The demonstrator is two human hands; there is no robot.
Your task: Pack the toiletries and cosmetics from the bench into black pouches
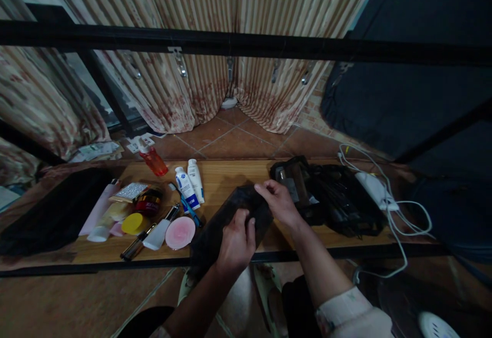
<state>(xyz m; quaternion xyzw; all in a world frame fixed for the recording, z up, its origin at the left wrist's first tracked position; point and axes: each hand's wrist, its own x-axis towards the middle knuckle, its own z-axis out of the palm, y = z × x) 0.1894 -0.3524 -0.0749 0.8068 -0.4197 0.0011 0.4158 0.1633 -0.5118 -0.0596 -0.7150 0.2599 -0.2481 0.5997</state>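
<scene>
A dark, thin, see-through-looking pouch (209,238) lies slanted across the front of the wooden board, in front of me. My left hand (236,243) is closed on its near side, fingers curled. At its upper right edge, my right hand (279,202) pinches the material between thumb and fingers. Left of the pouch are a round pink disc (180,233), a blue toothbrush (186,204) and two white-and-blue tubes, the nearer tube (187,188) beside the other tube (196,180). To the right sits an opened black bag (340,199) with items inside; its contents are hard to make out.
At the left are a red pump bottle (154,161), a yellow-lidded jar (134,223), a dark red jar (148,202), a pink tube (99,209) and a black bag (57,210). A white power strip (374,190) with cables lies right. A black bar (246,46) crosses above.
</scene>
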